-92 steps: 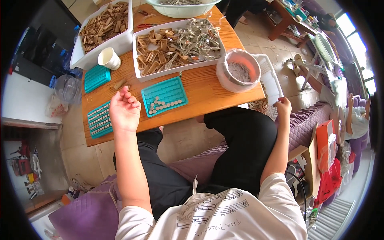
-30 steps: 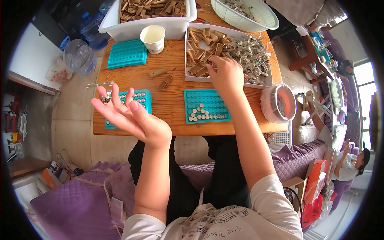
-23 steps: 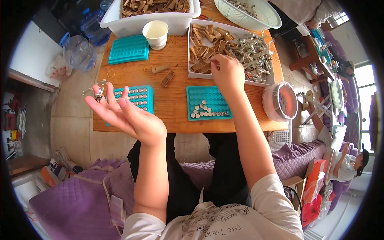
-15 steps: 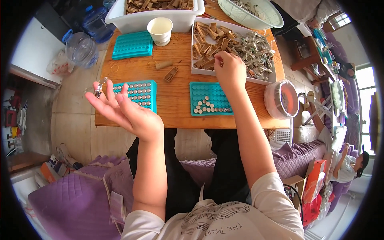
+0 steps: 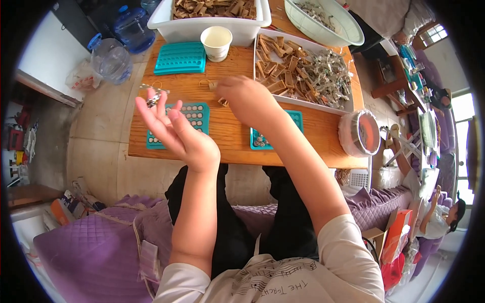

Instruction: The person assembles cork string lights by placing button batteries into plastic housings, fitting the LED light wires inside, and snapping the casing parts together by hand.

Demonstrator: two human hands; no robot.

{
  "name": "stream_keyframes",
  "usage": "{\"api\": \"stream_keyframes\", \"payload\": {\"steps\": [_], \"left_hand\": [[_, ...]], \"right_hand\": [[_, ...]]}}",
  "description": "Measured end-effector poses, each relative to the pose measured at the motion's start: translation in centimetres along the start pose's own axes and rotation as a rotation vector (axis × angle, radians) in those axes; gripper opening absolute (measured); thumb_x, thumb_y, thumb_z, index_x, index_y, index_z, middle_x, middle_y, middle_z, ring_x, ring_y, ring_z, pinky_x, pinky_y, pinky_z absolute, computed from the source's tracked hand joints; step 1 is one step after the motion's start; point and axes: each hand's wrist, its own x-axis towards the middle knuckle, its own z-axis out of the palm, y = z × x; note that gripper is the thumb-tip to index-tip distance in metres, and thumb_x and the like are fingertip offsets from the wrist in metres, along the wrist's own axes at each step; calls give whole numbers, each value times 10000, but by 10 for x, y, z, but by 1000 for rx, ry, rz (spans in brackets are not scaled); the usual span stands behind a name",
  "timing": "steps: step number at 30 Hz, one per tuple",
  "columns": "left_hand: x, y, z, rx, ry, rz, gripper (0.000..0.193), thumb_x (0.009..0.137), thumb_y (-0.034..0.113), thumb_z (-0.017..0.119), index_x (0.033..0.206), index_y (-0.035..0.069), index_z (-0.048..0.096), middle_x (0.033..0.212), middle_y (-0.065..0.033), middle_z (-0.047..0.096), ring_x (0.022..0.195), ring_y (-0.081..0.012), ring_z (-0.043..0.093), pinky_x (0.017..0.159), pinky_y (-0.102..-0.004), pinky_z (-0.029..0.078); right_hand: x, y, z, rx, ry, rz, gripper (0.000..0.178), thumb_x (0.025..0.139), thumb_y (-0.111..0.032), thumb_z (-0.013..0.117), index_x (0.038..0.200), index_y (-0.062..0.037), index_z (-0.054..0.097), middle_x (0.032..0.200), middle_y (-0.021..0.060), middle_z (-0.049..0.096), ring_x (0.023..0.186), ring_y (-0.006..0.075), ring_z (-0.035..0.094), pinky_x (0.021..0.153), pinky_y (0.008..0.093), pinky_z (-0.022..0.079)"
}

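Observation:
My left hand [image 5: 184,134] is raised palm up over the left part of the table. Between its fingertips it holds a small silvery part with thin wires [image 5: 152,101], its exact kind unclear. Below and behind that hand is a teal tray with round metal cells [image 5: 201,120], partly covered. My right hand [image 5: 246,98] hovers over the middle of the table, its fingers blurred. Close to its fingertips are small brown casings [image 5: 222,102], mostly hidden. A second teal tray [image 5: 294,120], holding a few round cells, lies partly under my right forearm.
A white box [image 5: 275,91] holds brown casings and a heap of wired parts [image 5: 328,78]. Behind stand a white tub of casings [image 5: 212,31], a paper cup [image 5: 216,45], a teal tray [image 5: 180,58] and a pale green basin [image 5: 348,38]. At right is a round container [image 5: 348,134].
My right hand has moved left from the white box to the brown casings mid-table. The left hand still holds the silvery part. The whole view has shifted slightly.

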Motion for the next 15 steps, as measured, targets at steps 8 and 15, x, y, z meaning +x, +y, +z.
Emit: {"api": "stream_keyframes", "payload": {"steps": [8, 15], "left_hand": [[-5, -9, 0, -183, -122, -65, 276, 963, 174, 403, 1180, 20, 474, 1036, -104, 562, 926, -153, 530, 838, -303, 418], [-8, 11, 14, -471, -346, -459, 311, 911, 92, 527, 1212, 29, 477, 1083, -101, 579, 963, -137, 549, 856, -271, 446]], "right_hand": [[1, -7, -9, -148, -86, 41, 299, 716, -29, 588, 1015, -55, 581, 910, 113, 567, 888, 307, 568, 750, 398, 478], [-43, -22, -66, 423, 293, 476, 301, 749, -31, 636, 1035, -31, 542, 942, 136, 510, 808, 271, 562, 702, 342, 472]]}}
